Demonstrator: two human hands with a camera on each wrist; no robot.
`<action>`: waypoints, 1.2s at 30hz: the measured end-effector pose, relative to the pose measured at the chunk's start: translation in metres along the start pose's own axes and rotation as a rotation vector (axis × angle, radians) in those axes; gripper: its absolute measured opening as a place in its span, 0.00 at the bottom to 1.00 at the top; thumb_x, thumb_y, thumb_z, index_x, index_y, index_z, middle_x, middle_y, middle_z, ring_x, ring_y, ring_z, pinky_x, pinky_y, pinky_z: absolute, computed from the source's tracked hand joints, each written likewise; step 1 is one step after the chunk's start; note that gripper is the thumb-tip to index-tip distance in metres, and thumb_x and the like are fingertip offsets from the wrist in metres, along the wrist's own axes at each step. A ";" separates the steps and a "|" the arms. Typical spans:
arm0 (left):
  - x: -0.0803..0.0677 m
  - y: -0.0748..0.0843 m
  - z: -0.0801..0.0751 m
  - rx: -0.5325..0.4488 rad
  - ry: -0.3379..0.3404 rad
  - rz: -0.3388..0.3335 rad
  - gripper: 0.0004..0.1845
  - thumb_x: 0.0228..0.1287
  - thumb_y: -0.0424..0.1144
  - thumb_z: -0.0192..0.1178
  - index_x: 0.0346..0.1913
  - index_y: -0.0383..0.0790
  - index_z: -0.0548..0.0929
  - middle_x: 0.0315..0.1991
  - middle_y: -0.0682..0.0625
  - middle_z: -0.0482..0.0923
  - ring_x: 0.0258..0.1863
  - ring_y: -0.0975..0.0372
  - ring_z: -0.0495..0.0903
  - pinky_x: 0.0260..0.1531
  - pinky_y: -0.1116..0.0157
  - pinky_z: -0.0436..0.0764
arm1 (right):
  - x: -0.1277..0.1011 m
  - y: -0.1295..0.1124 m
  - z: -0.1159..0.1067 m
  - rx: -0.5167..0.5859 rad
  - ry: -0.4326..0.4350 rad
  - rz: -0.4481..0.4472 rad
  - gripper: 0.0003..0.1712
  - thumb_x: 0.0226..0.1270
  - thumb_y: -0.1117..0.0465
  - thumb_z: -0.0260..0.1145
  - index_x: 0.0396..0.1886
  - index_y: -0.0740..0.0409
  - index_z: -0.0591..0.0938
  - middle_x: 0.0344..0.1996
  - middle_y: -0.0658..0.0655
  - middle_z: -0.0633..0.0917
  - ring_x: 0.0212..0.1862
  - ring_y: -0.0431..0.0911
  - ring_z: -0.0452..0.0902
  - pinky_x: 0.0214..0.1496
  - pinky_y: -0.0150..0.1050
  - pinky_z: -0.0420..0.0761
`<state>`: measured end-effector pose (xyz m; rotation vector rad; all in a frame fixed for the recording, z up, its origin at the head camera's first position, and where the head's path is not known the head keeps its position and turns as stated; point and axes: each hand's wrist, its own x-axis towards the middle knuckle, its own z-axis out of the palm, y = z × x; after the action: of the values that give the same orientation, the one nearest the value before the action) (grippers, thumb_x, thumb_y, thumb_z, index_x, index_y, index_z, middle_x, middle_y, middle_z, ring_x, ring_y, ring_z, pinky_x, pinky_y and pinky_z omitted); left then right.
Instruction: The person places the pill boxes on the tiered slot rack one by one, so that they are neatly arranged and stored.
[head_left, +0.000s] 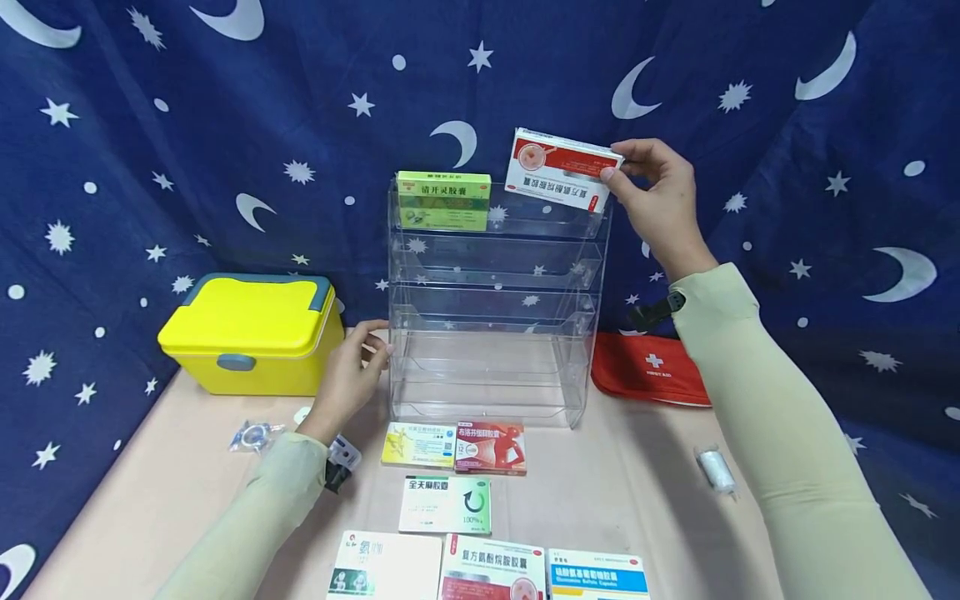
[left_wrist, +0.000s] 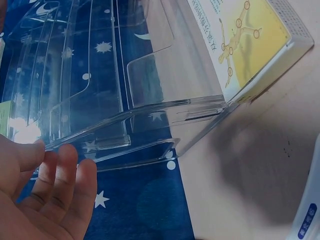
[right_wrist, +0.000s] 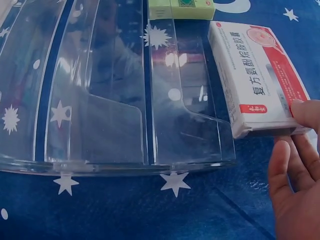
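The right hand pinches one end of a red and white medicine box between thumb and fingertips, holding it tilted at the top tier of the clear acrylic rack, on the rack's right side. The box's face bears large Chinese characters, 复方氨酚烷胺胶囊, with a red band and a round picture at one corner; the smaller print is too fine to read. In the right wrist view its near end is partly covered by the fingers.

The left hand rests with relaxed, nearly straight fingers against the rack's lower left edge, gripping nothing.

A green box marked 清开灵胶囊 stands in the top tier on the left. Before the rack lie a yellow box and a red box side by side, then a white box with a green arrow reading 全天麻胶囊 and 100%. Three more boxes at the bottom edge are cut off. A yellow case sits left, a red pouch with a white cross right, half hidden by the sleeve
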<state>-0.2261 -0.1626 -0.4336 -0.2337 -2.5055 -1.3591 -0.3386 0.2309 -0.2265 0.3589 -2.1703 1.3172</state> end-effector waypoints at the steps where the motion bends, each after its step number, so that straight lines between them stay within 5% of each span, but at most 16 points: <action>1: 0.000 0.000 0.000 0.002 -0.002 -0.001 0.20 0.73 0.33 0.62 0.65 0.41 0.75 0.38 0.46 0.81 0.32 0.55 0.82 0.31 0.58 0.81 | 0.000 0.000 0.000 0.008 0.009 -0.004 0.19 0.71 0.61 0.70 0.60 0.47 0.84 0.53 0.53 0.83 0.53 0.44 0.76 0.52 0.34 0.80; 12: -0.001 0.001 0.000 0.003 0.000 -0.014 0.20 0.73 0.34 0.62 0.65 0.42 0.75 0.39 0.45 0.80 0.32 0.55 0.82 0.31 0.58 0.81 | 0.005 0.002 0.003 0.049 -0.005 0.032 0.19 0.71 0.61 0.69 0.59 0.45 0.83 0.54 0.53 0.83 0.58 0.45 0.75 0.63 0.39 0.76; 29: -0.001 0.000 0.000 -0.006 -0.009 -0.017 0.20 0.73 0.33 0.62 0.65 0.41 0.75 0.38 0.45 0.80 0.33 0.48 0.84 0.31 0.59 0.82 | 0.009 0.004 0.009 0.020 -0.035 0.080 0.18 0.71 0.62 0.69 0.58 0.45 0.83 0.54 0.53 0.83 0.57 0.44 0.74 0.63 0.39 0.76; 36: -0.003 0.000 0.000 0.005 0.005 -0.013 0.19 0.73 0.35 0.62 0.64 0.41 0.76 0.39 0.47 0.80 0.31 0.55 0.82 0.32 0.58 0.82 | 0.005 0.008 0.006 -0.011 -0.039 0.111 0.19 0.71 0.61 0.69 0.59 0.43 0.83 0.55 0.53 0.81 0.56 0.44 0.73 0.61 0.39 0.77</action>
<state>-0.2238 -0.1623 -0.4347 -0.2133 -2.5106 -1.3566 -0.3484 0.2300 -0.2313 0.2648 -2.2573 1.3677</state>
